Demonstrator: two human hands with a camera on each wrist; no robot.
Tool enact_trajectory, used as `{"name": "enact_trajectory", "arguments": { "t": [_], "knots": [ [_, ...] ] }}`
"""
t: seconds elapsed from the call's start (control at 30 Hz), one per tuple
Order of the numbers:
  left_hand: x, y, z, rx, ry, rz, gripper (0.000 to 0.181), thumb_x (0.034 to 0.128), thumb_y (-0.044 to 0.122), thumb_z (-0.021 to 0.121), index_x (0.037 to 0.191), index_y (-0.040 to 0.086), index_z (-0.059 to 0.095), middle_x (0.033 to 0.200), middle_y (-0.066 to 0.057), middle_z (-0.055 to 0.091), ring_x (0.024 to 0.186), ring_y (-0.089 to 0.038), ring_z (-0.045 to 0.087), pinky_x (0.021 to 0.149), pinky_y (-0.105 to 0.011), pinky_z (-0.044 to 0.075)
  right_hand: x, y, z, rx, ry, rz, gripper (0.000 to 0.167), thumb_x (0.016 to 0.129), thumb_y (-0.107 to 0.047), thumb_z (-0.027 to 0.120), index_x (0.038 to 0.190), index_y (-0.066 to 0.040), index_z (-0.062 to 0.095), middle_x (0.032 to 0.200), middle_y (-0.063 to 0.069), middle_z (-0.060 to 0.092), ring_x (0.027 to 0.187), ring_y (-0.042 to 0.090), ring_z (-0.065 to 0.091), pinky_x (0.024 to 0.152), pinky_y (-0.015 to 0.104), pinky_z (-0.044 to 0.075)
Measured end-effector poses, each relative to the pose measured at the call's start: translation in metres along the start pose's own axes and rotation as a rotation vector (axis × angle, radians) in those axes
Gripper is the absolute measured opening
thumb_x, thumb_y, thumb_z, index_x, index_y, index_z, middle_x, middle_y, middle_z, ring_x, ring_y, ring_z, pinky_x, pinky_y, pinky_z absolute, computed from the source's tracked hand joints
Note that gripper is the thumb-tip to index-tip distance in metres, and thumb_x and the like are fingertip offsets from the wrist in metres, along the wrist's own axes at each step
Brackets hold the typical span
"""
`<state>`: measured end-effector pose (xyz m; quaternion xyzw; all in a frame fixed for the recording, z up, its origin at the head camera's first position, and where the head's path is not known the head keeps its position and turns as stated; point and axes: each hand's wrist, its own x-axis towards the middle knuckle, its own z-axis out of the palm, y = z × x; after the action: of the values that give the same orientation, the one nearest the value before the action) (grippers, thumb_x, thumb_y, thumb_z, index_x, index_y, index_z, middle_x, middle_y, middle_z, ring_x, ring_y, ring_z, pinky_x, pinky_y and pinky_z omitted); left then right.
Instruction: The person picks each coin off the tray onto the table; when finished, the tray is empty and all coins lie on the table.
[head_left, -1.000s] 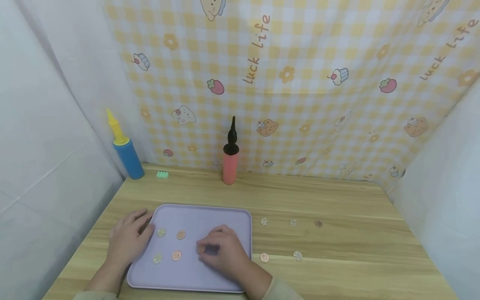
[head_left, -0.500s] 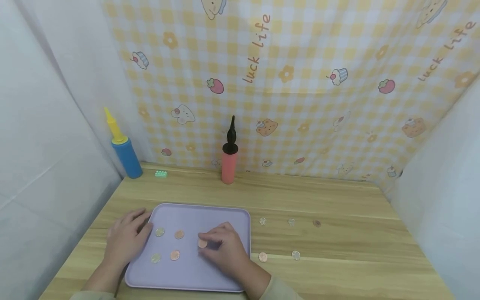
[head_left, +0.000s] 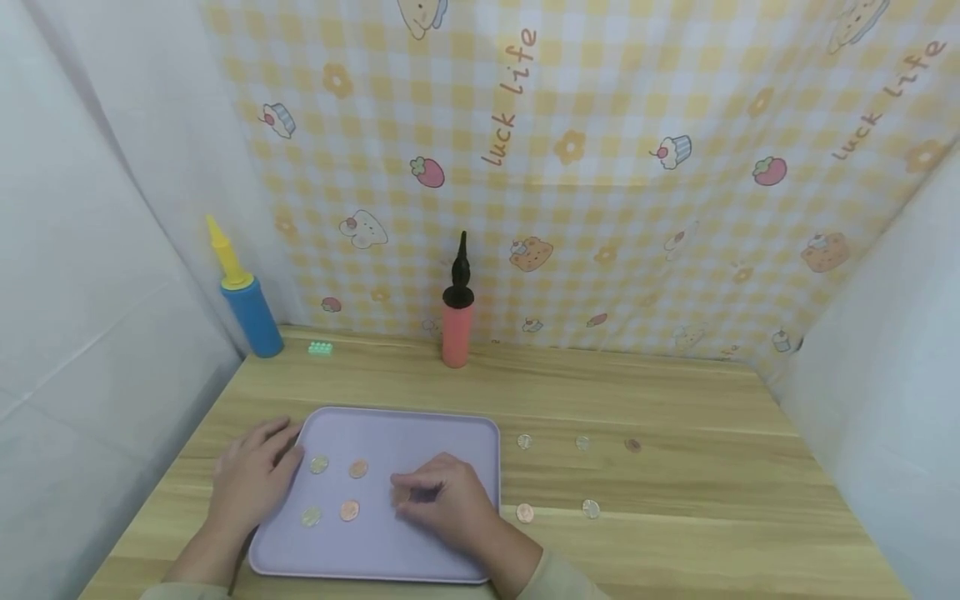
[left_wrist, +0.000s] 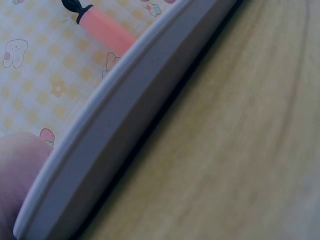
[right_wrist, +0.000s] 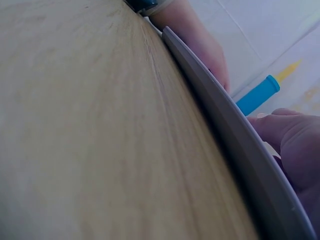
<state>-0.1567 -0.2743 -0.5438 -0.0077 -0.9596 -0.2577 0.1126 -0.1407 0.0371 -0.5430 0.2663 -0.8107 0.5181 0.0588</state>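
The right grip [head_left: 453,504] has its thumb and fingertips closed on a coin [head_left: 402,496] over the tray [head_left: 375,554]; I can't tell whether coin and tray touch. From here it's too blurred to judge the coin's tilt. It sits leftward of that grip, just right of two copper coins [head_left: 358,469]. The left grip [head_left: 251,475], relaxed along the tray's left edge, is farther off.

Coin [head_left: 401,495] betw. R fingers [head_left: 422,480]: blurred, part-hidden. Other coins [head_left: 349,511]: markings too small to read. L-wrist view: base of pink pump [left_wrist: 106,30] hidden behind tray [left_wrist: 122,107] (nozzle [left_wrist: 74,6] cut off, top edge).
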Motion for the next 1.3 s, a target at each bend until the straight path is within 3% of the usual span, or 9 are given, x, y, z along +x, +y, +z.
{"name": "enact_trajectory", "arguments": {
  "t": [0.13, 0.23, 0.33, 0.53, 0.8, 1.0, 1.3],
  "knots": [
    [-0.004, -0.001, 0.001, 0.007, -0.012, -0.004, 0.045, 0.1101, 0.030, 0.055, 0.142, -0.001, 0.064, 0.153, -0.031, 0.050, 0.136, -0.061, 0.040, 0.105, -0.080, 0.026, -0.004, -0.001, 0.001, 0.000, -0.033, 0.065, 0.034, 0.075, -0.005, 0.095, 0.105, -0.019, 0.087, 0.092, -0.019, 0.073, 0.086, -0.003, 0.062, 0.080, 0.018, 0.055],
    [-0.006, -0.002, 0.001, 0.008, -0.010, -0.004, 0.045, 0.1103, 0.030, 0.055, 0.143, 0.000, 0.064, 0.153, -0.030, 0.050, 0.136, -0.061, 0.039, 0.105, -0.081, 0.026, -0.007, -0.002, 0.002, -0.034, -0.042, 0.069, 0.035, 0.073, -0.008, 0.098, 0.104, -0.020, 0.087, 0.093, -0.021, 0.072, 0.088, -0.005, 0.061, 0.080, 0.017, 0.055],
    [-0.006, -0.001, 0.002, 0.007, -0.003, 0.000, 0.044, 0.1102, 0.030, 0.055, 0.142, 0.000, 0.065, 0.153, -0.030, 0.050, 0.136, -0.062, 0.039, 0.105, -0.081, 0.026, -0.009, -0.003, 0.002, -0.075, -0.016, 0.042, 0.035, 0.071, -0.011, 0.099, 0.102, -0.021, 0.087, 0.095, -0.021, 0.073, 0.089, -0.005, 0.061, 0.080, 0.016, 0.054],
    [-0.002, 0.001, 0.001, 0.008, -0.006, 0.014, 0.043, 0.1103, 0.029, 0.054, 0.142, 0.001, 0.065, 0.153, -0.030, 0.050, 0.136, -0.064, 0.038, 0.105, -0.083, 0.025, -0.017, -0.008, -0.003, -0.155, 0.120, -0.037, 0.032, 0.075, -0.012, 0.098, 0.103, -0.018, 0.085, 0.096, -0.017, 0.077, 0.090, -0.002, 0.064, 0.077, 0.016, 0.052],
    [0.002, 0.003, 0.006, 0.019, -0.020, 0.033, 0.043, 0.1092, 0.026, 0.055, 0.143, 0.000, 0.062, 0.154, -0.032, 0.047, 0.136, -0.065, 0.037, 0.104, -0.084, 0.024, -0.030, -0.005, -0.017, -0.222, 0.158, -0.124, 0.033, 0.074, -0.012, 0.098, 0.103, -0.017, 0.084, 0.097, -0.018, 0.077, 0.092, 0.001, 0.065, 0.080, 0.017, 0.053],
    [0.003, 0.003, 0.007, 0.002, -0.008, 0.041, 0.043, 0.1091, 0.025, 0.055, 0.144, -0.001, 0.062, 0.155, -0.031, 0.047, 0.136, -0.064, 0.036, 0.105, -0.083, 0.023, -0.026, -0.002, -0.021, -0.253, 0.165, -0.190, 0.032, 0.075, -0.011, 0.098, 0.104, -0.016, 0.083, 0.097, -0.015, 0.077, 0.092, 0.002, 0.065, 0.082, 0.016, 0.052],
    [0.002, -0.001, 0.004, 0.029, -0.007, 0.041, 0.043, 0.1079, 0.023, 0.056, 0.142, -0.003, 0.062, 0.154, -0.032, 0.047, 0.135, -0.064, 0.038, 0.106, -0.083, 0.023, -0.023, 0.005, -0.027, -0.219, 0.248, -0.228, 0.032, 0.075, -0.005, 0.095, 0.104, -0.013, 0.084, 0.097, -0.012, 0.078, 0.091, 0.007, 0.069, 0.084, 0.017, 0.054]
  ]
}}
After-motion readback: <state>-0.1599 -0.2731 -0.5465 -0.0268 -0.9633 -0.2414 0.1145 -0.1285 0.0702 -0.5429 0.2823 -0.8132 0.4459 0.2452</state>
